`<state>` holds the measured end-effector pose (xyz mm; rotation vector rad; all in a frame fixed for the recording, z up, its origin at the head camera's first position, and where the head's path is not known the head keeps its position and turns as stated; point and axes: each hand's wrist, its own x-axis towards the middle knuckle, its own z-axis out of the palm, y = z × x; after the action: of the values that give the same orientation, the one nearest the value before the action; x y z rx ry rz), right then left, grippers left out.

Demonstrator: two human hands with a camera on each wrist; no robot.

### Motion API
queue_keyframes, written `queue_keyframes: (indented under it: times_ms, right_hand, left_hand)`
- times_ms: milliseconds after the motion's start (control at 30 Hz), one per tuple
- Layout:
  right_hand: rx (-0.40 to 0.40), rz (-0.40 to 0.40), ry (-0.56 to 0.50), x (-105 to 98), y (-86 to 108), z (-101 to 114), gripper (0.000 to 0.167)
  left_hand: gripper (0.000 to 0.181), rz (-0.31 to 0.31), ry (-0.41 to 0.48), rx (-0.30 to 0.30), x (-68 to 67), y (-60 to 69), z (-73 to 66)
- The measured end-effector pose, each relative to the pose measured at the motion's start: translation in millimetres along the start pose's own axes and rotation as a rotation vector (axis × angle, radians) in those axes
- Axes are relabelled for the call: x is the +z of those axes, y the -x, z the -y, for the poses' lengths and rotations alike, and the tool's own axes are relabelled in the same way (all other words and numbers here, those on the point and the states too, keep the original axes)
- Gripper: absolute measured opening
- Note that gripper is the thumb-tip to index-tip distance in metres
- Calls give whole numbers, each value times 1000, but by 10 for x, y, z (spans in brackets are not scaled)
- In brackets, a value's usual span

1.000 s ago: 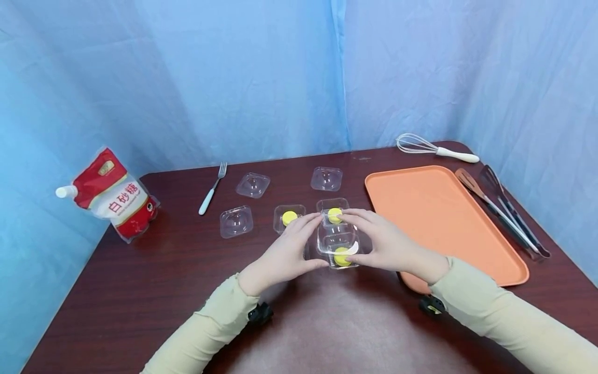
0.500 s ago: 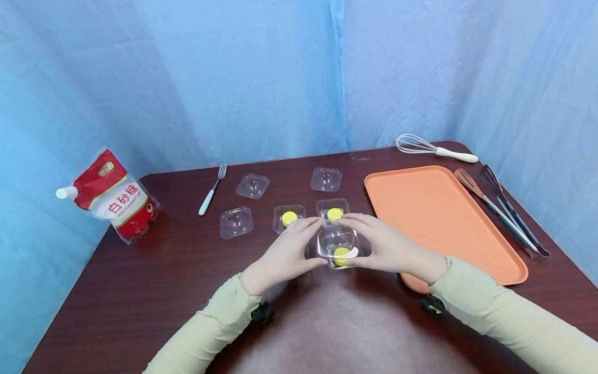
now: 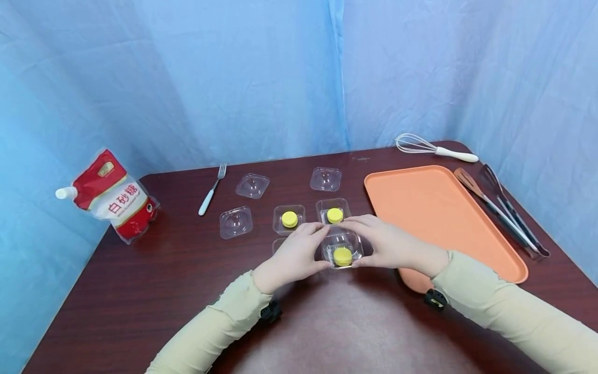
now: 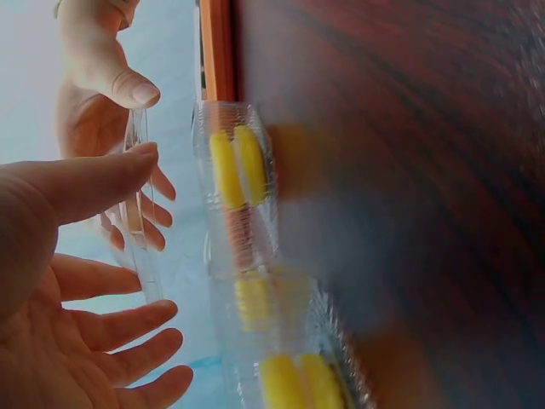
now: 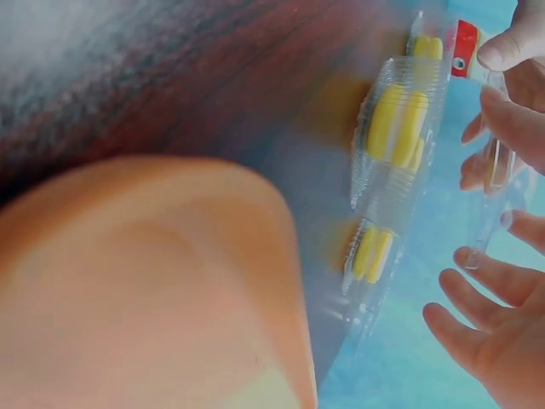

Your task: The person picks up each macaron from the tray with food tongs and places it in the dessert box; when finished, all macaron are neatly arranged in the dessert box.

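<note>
Both hands hold a clear plastic lid [image 4: 147,264] level between them, thumbs on the near edge and fingers toward the far side. My left hand [image 3: 294,254] has its left side, my right hand [image 3: 390,244] its right. Below the lid, apart from it in the wrist views, is a clear box base with a yellow macaron [image 3: 343,256] in it. Behind stand two more clear bases, one with a macaron [image 3: 289,219] at left, the other with a macaron [image 3: 335,215] at right. Another clear base [image 3: 278,244] is mostly hidden by my left hand.
Loose clear lids lie behind and left: one lid [image 3: 235,222], a second lid [image 3: 253,185] and a third lid [image 3: 326,179]. Farther left are a fork [image 3: 213,189] and a sugar pouch [image 3: 119,197]. An orange tray [image 3: 439,218], whisk [image 3: 436,149] and utensils [image 3: 509,213] occupy the right.
The held lid has come slightly nearer to me, over the near right base. Both hands moved with it, uncovering the back left macaron and more of the back right one.
</note>
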<state>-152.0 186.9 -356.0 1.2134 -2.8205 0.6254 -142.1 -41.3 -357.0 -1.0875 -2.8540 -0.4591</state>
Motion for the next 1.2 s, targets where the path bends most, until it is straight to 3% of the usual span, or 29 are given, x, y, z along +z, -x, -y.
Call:
queue_keyframes:
  times_ms: [200,333,867,1200]
  right_hand:
    - [24,68,23,38,-7,-13,78]
    - [33,93,38,54,-8,-21,79]
    - [0,111,14,95,-11,-79,76]
    - [69,147,25,83,-34,-61,74]
  left_hand:
    - [75,107,-78,-43,47,-47,-26]
    - [75,139,-107,-63,55,-71,-50]
    - [70,177,-133,-90,114,-85,-80]
    - [69,200,-128,-93,82,-118,-92]
